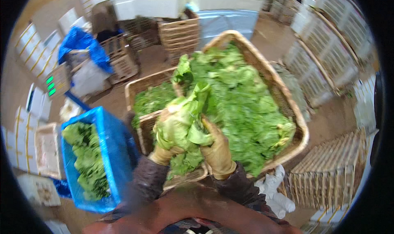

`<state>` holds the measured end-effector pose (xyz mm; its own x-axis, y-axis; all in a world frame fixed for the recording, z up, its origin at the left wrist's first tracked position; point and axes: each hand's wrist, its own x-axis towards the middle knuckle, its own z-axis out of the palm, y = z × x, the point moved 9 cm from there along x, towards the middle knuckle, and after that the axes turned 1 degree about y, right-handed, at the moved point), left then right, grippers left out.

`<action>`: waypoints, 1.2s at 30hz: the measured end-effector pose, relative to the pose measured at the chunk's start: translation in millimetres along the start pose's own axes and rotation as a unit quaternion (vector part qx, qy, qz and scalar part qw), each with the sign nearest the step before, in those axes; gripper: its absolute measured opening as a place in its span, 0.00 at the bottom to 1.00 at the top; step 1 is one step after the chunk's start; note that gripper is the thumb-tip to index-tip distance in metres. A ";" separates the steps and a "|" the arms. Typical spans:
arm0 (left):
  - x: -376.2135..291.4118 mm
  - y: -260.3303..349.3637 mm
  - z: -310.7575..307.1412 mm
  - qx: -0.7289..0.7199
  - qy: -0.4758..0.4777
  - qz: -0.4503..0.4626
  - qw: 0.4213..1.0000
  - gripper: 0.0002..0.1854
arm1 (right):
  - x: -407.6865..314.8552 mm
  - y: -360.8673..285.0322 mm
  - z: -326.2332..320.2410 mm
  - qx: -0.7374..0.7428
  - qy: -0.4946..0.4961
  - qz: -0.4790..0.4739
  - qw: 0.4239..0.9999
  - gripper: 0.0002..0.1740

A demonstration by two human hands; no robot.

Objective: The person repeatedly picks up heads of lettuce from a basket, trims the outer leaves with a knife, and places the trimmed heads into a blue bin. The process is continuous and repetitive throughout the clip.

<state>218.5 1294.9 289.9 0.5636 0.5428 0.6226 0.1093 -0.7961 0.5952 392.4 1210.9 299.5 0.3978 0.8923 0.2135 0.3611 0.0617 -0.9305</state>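
Observation:
A pale green head of leafy lettuce (174,128) is held up in front of me between both gloved hands. My left hand (163,154) supports it from below and the left, its fingers partly hidden by the leaves. On the other side my right hand (217,146) grips the outer leaves, thumb pointing up. Beyond and to the right, loose lettuce leaves (243,104) heap up inside a large plastic crate (284,94). Chopped-looking greens (155,97) lie in a smaller crate (150,76) behind the lettuce head. Another crate rim (140,135) shows beneath my hands.
To my left stands a bin lined with blue plastic (117,160), holding lettuce heads (89,163). A scale with a lit green display (54,84) rises behind it. Crates (180,34) are stacked ahead, and a slatted crate (323,175) sits at right.

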 end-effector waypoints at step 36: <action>-197.1 -53.2 -55.9 -0.149 -0.084 -0.411 0.895 0.20 | -102.5 136.1 174.1 0.340 -0.363 0.294 0.816 0.30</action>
<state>55.8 1245.2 163.9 0.5105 0.8451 -0.1587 0.3352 -0.0256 0.9418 253.9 1205.7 99.2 -0.3609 0.8715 -0.3319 -0.3624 -0.4590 -0.8111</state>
